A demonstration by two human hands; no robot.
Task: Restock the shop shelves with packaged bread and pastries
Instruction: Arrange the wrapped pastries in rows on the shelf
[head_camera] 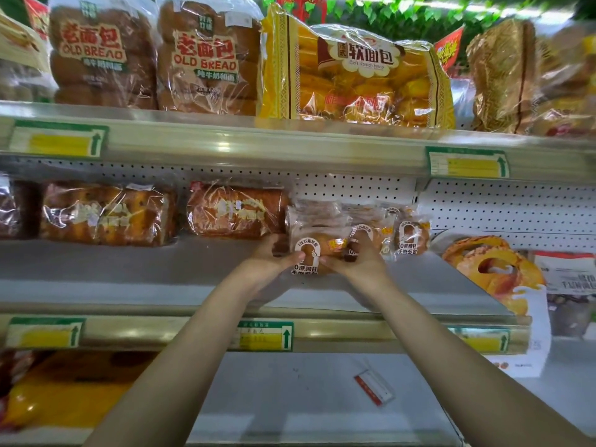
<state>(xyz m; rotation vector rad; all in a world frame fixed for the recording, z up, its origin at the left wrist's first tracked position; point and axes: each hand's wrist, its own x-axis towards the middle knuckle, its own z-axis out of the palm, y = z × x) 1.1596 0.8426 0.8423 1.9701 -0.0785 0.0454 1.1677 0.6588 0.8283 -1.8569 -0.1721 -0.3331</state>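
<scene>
Head view finds us partway through restocking. Our left hand (271, 256) and right hand (361, 259) each curl their fingers round one small bun packet (311, 253), held at the middle shelf (129, 269) just in front of a short row of like packets (411, 235). We cannot tell if it rests there yet. The top shelf (290, 137) looks full, but the lower shelf (290, 398) lies largely bare, so we judge much remains. The packet is clear film over a brown bun, with a white label.
</scene>
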